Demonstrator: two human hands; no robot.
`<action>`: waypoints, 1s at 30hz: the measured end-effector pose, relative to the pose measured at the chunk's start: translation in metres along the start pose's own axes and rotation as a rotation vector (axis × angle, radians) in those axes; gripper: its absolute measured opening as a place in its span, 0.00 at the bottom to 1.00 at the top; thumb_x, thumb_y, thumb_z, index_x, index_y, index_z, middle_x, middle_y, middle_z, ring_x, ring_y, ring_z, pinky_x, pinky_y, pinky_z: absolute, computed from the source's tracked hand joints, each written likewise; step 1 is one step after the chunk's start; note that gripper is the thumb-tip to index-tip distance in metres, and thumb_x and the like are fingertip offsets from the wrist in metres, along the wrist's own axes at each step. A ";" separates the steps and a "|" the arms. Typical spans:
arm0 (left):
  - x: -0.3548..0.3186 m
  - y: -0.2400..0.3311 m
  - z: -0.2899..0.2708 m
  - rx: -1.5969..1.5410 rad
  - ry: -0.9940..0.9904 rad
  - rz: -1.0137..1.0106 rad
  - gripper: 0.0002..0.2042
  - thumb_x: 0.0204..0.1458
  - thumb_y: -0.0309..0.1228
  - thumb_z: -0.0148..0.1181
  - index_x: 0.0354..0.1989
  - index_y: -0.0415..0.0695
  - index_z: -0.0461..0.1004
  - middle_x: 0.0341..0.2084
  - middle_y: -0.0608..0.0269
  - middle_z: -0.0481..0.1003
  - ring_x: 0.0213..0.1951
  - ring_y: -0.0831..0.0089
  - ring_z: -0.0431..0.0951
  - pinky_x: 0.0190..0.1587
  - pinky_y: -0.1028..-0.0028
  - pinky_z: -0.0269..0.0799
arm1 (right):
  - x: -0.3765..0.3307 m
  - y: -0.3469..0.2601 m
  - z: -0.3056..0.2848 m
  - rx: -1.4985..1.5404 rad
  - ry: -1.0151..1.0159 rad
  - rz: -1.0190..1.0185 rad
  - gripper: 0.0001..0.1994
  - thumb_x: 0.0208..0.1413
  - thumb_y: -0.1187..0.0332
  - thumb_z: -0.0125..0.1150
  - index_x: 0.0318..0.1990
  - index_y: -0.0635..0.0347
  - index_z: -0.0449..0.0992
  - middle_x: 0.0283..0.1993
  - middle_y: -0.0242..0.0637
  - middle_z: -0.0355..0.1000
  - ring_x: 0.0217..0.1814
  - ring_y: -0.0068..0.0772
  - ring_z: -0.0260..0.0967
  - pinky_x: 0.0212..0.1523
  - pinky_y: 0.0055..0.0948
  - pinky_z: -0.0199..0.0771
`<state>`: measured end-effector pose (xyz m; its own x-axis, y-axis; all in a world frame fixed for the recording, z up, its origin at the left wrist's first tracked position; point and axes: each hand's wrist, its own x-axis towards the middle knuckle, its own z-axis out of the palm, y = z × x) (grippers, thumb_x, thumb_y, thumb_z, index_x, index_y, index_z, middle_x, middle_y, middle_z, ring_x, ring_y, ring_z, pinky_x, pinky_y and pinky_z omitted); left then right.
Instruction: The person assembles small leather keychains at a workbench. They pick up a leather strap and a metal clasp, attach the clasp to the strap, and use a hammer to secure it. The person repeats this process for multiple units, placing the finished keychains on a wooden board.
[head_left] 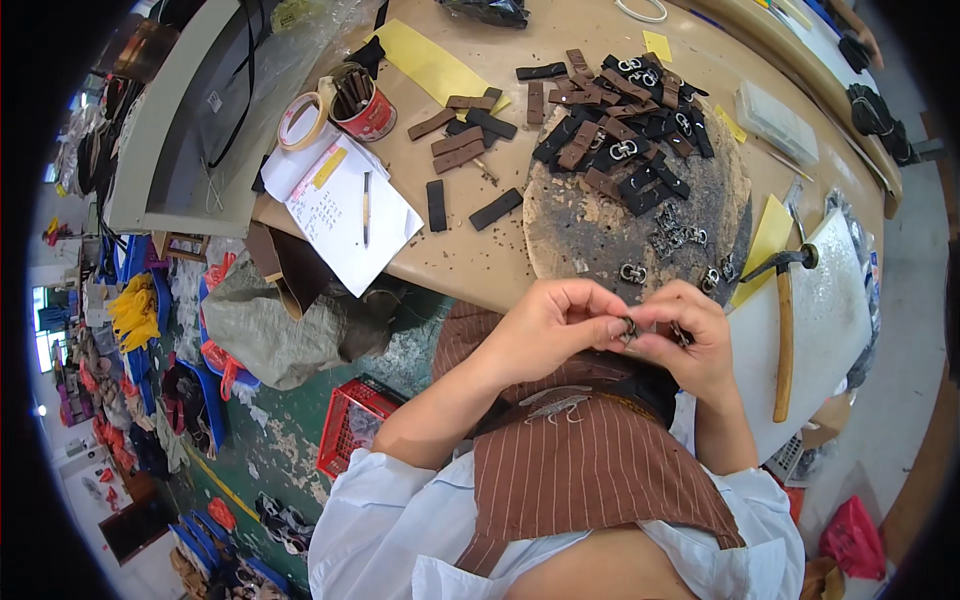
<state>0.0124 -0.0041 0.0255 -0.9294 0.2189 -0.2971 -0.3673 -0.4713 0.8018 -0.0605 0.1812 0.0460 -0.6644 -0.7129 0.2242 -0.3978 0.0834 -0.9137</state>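
Note:
My left hand (570,322) and my right hand (692,335) meet just past the table's near edge, above my striped apron. The fingertips of both pinch a small metal buckle (629,332), mostly hidden by the fingers. A second small dark piece (682,335) shows among my right fingers; its kind is unclear. Just beyond lies a worn round board (565,235). On it are a loose metal buckle (632,273), a cluster of metal buckles (672,238), and a heap of black and brown strap pieces (620,120), some carrying metal buckles.
A hammer (784,340) lies on a white slab (835,300) at right. Further left are an open notebook (345,215) with a pen, a tape roll (300,120) and a red tin (370,118). A clear plastic box (776,120) sits far right; a red crate (345,425) stands below.

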 end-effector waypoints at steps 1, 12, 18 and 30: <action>-0.004 0.000 0.001 0.004 -0.012 -0.021 0.06 0.51 0.23 0.55 0.37 0.35 0.71 0.32 0.61 0.75 0.35 0.78 0.76 0.39 0.79 0.73 | 0.000 0.000 -0.001 0.035 -0.039 -0.012 0.12 0.40 0.75 0.67 0.35 0.61 0.76 0.30 0.35 0.70 0.28 0.25 0.67 0.27 0.21 0.67; -0.012 -0.004 0.030 -0.001 0.258 0.261 0.11 0.51 0.19 0.54 0.43 0.37 0.65 0.34 0.60 0.73 0.39 0.79 0.73 0.41 0.80 0.70 | -0.010 -0.005 0.032 -0.070 0.330 0.008 0.07 0.44 0.76 0.64 0.28 0.62 0.70 0.26 0.35 0.66 0.26 0.26 0.64 0.26 0.22 0.64; -0.007 -0.018 0.021 -0.412 0.194 0.124 0.14 0.51 0.18 0.52 0.48 0.38 0.66 0.35 0.61 0.72 0.38 0.79 0.72 0.41 0.81 0.70 | -0.012 -0.002 0.048 0.263 0.363 0.027 0.09 0.44 0.77 0.63 0.34 0.62 0.70 0.29 0.32 0.64 0.27 0.19 0.59 0.27 0.18 0.59; -0.028 0.007 0.003 0.084 -0.092 -0.053 0.39 0.44 0.16 0.59 0.64 0.40 0.44 0.27 0.62 0.72 0.31 0.81 0.74 0.36 0.82 0.69 | 0.007 -0.017 -0.006 0.150 -0.394 0.013 0.12 0.37 0.75 0.69 0.33 0.60 0.78 0.26 0.31 0.69 0.23 0.22 0.66 0.21 0.20 0.63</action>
<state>0.0360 -0.0108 0.0406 -0.9002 0.3208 -0.2946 -0.4081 -0.3846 0.8280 -0.0626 0.1790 0.0648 -0.3649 -0.9265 0.0920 -0.2746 0.0127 -0.9615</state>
